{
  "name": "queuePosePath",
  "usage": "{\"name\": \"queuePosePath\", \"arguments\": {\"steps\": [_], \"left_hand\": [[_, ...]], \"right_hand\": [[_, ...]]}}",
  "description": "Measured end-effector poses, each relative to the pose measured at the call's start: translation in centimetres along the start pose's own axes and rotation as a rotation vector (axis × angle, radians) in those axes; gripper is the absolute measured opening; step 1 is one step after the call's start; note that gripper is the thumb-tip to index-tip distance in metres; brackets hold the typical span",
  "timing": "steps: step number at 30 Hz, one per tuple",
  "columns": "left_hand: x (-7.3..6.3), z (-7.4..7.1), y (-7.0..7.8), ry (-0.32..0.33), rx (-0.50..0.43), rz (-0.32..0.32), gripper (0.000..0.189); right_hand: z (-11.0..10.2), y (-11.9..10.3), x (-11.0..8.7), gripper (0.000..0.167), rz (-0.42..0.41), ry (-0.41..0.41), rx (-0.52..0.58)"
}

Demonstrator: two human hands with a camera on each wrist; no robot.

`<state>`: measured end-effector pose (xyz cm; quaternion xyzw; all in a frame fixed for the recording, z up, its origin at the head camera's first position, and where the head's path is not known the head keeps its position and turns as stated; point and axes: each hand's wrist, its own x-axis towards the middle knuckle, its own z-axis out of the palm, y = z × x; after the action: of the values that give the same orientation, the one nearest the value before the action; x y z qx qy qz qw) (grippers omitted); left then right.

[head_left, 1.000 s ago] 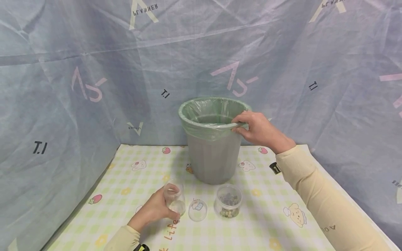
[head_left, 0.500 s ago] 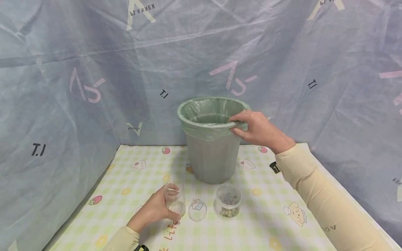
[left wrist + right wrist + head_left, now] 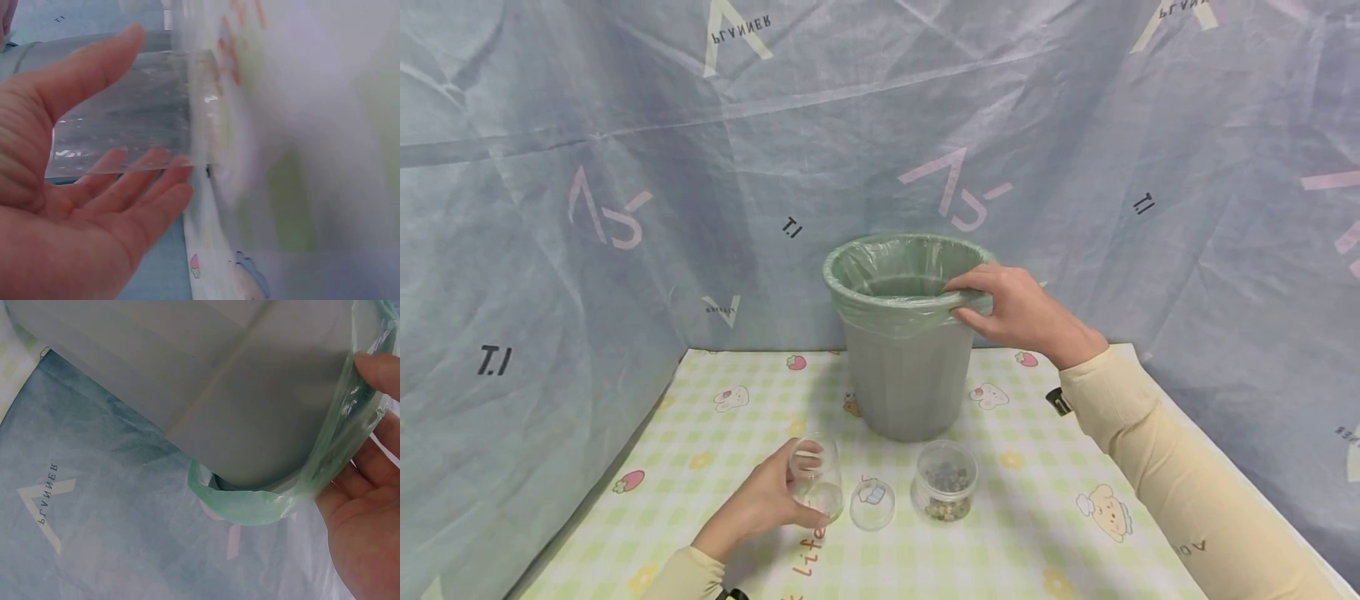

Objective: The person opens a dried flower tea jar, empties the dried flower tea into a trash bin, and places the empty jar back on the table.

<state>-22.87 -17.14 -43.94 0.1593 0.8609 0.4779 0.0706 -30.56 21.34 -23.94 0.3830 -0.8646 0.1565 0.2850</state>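
Note:
My left hand [image 3: 767,500] curves round a clear drinking glass [image 3: 822,493] that stands upright on the checked tablecloth. Its fingers show through the far wall, and the thumb lies by the near side, low down; in the left wrist view the thumb [image 3: 94,72] crosses over the glass. My right hand [image 3: 1022,308] pinches the rim of a grey trash can [image 3: 910,387], thumb outside and fingers over the edge. A thin green trash bag [image 3: 895,315] lines the can and folds down over its rim. In the right wrist view the bag [image 3: 250,506] bunches beside the fingers.
Right of the glass lies a small round clear lid [image 3: 872,508] over a printed cake picture. Further right stands a clear plastic jar [image 3: 946,467] holding small grey and tan pieces. A blue-grey printed curtain [image 3: 760,200] closes off the back and sides.
Between the frames the left hand shifts slightly leftward at the glass. The right hand keeps its hold on the rim, and the trash can, lid and jar stay where they were.

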Motion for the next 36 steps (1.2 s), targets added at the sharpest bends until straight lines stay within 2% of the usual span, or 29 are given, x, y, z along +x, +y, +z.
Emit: {"name": "queuePosePath", "arguments": {"steps": [7,13,18,24,31,36], "left_hand": [[-0.7,-0.3,0.4,0.008,-0.001,-0.021,0.099],[-1.3,-0.8,0.9,0.042,0.024,-0.039,0.100],[-1.7,-1.3,2.1,0.058,0.019,-0.066,0.106],[-2.2,-2.0,3.5,0.061,0.023,-0.054,0.104],[-2.4,-2.6,4.9,0.098,0.130,-0.055,0.106],[-2.6,-2.9,6.2,0.115,0.155,-0.039,0.109]], "right_hand": [[0.0,0.0,-0.2,0.031,-0.029,0.033,0.014],[-0.1,-0.1,-0.4,0.034,-0.030,0.036,0.024],[-0.2,-0.3,-0.6,0.036,-0.031,0.047,0.012],[-0.5,-0.7,-0.7,0.038,-0.024,0.053,0.023],[-0.8,-1.3,-0.9,0.041,-0.056,0.068,0.017],[-1.0,-1.6,-1.1,0.043,-0.075,0.078,0.009]]}}
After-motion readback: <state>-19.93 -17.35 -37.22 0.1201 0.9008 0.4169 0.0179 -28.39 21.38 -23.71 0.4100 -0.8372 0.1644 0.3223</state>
